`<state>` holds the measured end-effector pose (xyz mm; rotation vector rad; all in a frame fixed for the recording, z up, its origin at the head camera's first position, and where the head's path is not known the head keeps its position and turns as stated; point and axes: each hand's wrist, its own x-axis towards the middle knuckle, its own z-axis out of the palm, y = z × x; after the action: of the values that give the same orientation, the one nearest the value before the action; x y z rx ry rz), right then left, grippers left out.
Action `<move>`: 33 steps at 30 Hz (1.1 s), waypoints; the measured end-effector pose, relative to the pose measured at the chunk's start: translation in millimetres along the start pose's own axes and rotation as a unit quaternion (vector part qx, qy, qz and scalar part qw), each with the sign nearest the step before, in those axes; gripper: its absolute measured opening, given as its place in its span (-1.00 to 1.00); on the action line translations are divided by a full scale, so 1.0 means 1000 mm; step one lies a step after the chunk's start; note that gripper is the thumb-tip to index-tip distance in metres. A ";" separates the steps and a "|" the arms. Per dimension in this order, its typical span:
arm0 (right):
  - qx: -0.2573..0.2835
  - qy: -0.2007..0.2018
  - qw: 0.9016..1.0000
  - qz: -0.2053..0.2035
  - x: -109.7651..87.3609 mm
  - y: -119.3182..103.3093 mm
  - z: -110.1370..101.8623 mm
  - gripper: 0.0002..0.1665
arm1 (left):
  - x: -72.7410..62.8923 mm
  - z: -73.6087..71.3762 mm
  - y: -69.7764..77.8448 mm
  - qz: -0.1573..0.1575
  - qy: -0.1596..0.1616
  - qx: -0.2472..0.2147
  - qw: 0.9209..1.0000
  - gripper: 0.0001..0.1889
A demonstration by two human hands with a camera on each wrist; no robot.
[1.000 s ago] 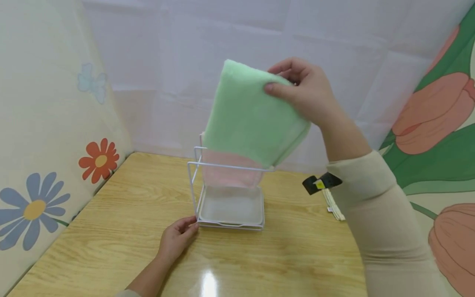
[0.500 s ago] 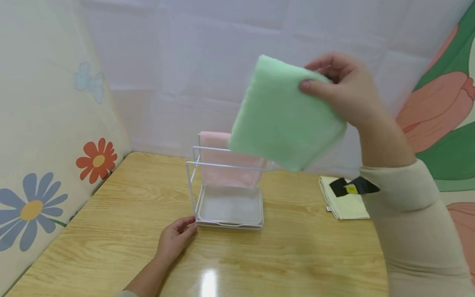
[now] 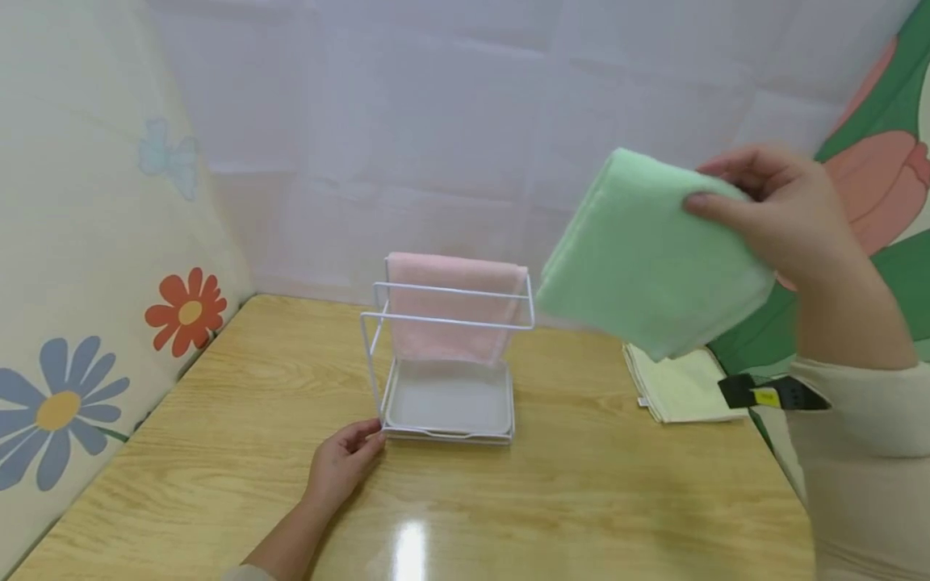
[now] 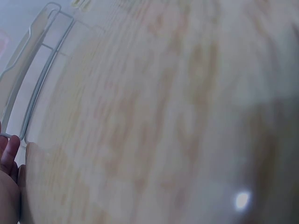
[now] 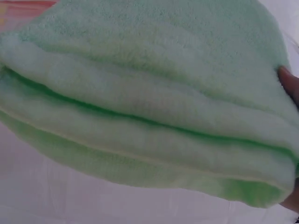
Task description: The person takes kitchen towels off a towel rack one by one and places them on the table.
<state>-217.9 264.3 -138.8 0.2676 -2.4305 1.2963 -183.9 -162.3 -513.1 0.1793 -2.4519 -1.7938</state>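
My right hand (image 3: 781, 214) pinches a folded, fluffy pale green cloth (image 3: 654, 258) by its upper right edge, in the air right of a white wire rack (image 3: 458, 320). Several folded layers of the cloth fill the right wrist view, the thumb (image 5: 288, 84) lying on one face. My left hand (image 3: 341, 464) is low on the table, its fingertips and thumb gripping the rack's front left bottom corner. In the left wrist view its fingers (image 4: 10, 151) meet the wire. Over the rack's rear bar hangs a pink cloth (image 3: 450, 335).
A shallow pale tray (image 3: 446, 399) sits in the rack's base. A folded cream cloth (image 3: 679, 387) lies on the wooden table (image 3: 567, 492) at the right, below the raised right hand. White cloth walls (image 3: 349, 145) stand behind, and flowered panels (image 3: 65, 202) close both sides.
My right hand has carried the green cloth rightward from above the rack, rising slightly and then sinking. The pink cloth and cream cloth now show more fully. My left hand stays at the rack's corner.
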 end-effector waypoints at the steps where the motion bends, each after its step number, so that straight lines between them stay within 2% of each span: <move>1: -0.005 0.002 1.000 0.003 -0.002 0.004 -0.003 -0.76 | 0.000 0.000 0.000 -0.001 0.000 -0.001 1.000 -0.65; 5: -0.070 0.005 0.997 0.016 -0.009 0.022 -0.009 -0.77 | 0.001 0.000 0.001 0.004 0.003 0.002 1.000 -0.67; 14: -0.150 -0.047 0.986 0.050 -0.023 0.061 -0.005 -0.83 | 0.003 -0.001 0.001 0.014 0.014 -0.011 1.000 -0.71; 21: -0.161 -0.075 0.981 0.074 -0.039 0.090 0.006 -0.61 | 0.000 0.000 0.001 0.016 0.013 -0.012 1.000 -0.71; 26: -0.153 -0.094 0.982 0.065 -0.049 0.108 0.019 -0.54 | -0.002 -0.002 0.005 0.023 0.011 -0.013 1.000 -0.70; 33: -0.126 -0.119 0.982 0.071 -0.062 0.127 0.043 -0.53 | 0.002 -0.001 0.002 -0.005 0.008 -0.019 1.000 -0.68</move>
<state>-213.9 298.7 -282.1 0.1929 -2.8303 1.0460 -185.5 -163.1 -511.2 0.2031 -2.4082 -1.8347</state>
